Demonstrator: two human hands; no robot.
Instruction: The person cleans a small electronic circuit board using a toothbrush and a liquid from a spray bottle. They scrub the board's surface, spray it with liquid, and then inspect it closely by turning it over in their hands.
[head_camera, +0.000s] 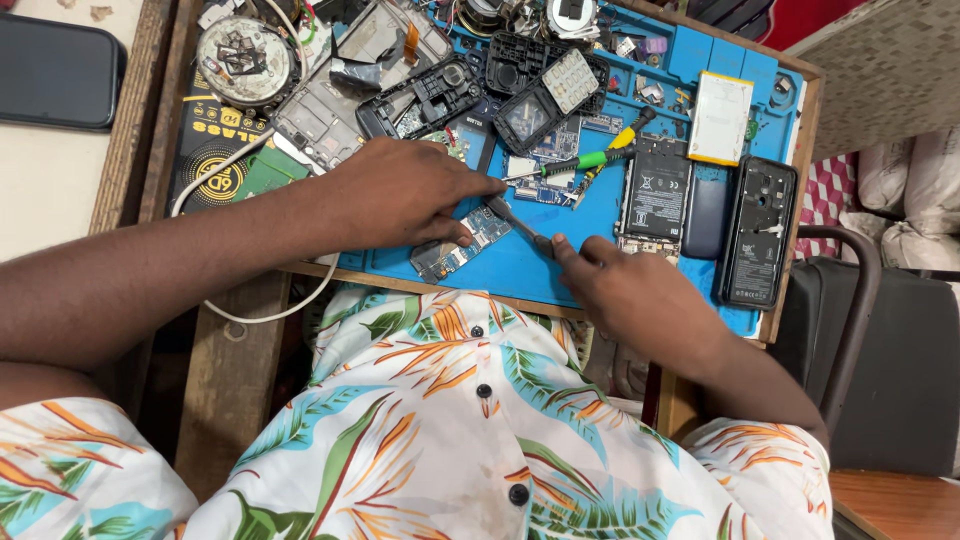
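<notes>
A: Where's the board (458, 246)?

B: Near edge of the blue mat (520, 268) on the desk (232, 372), lying flat. The left hand (400, 195) presses on it: thumb along its near-left edge, forefinger stretched right toward the tool (520, 226), other fingers curled together.

A: And the right hand (625, 290)?

B: Its fingers are pinched on the dark tool's handle, the tip angled up-left onto the board's right end.

A: How would it handle?

B: Light and thin, I'd judge, stiff but brittle, with small parts on top that could chip. Bare board on a smooth mat would likely skate, hence the pressing. Best held by the edges, not the face.

A: Anything crowding it?

B: A green-handled screwdriver (585, 160) just beyond, a black battery (655, 195) to the right, phone frames (420, 98) farther off. A white cable (255, 315) loops at the left.
</notes>
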